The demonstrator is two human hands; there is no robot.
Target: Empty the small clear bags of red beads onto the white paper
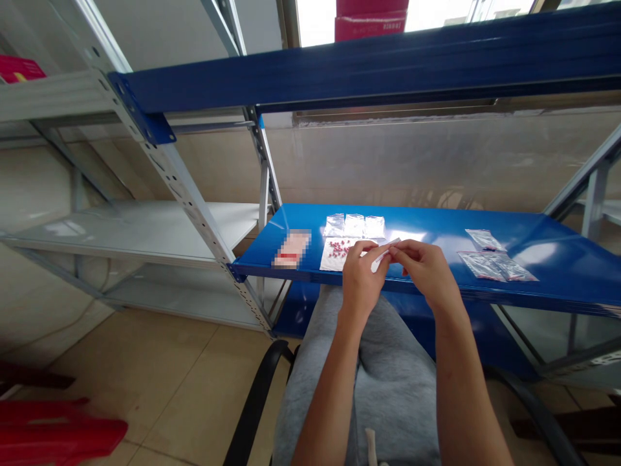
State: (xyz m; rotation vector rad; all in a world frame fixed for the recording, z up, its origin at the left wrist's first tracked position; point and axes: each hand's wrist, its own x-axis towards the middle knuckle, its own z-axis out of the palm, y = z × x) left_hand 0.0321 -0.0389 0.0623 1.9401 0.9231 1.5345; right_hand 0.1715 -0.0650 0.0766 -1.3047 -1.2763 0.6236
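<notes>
My left hand and my right hand meet above the front edge of the blue shelf. Between their closed fingertips is a small whitish plastic bag, partly covered by the fingers. Just left of my left hand lies a white sheet with several small red pieces scattered on it. My left hand hides the sheet's right part. Behind it, three clear plastic bags lie in a row. To the right of my right hand are more clear bags, one smaller bag and a flat group with reddish contents.
A blurred pinkish item lies at the left of the blue shelf. A blue beam crosses above, with a metal upright at left. Black chair armrests flank my legs. A red plastic object stands on the floor.
</notes>
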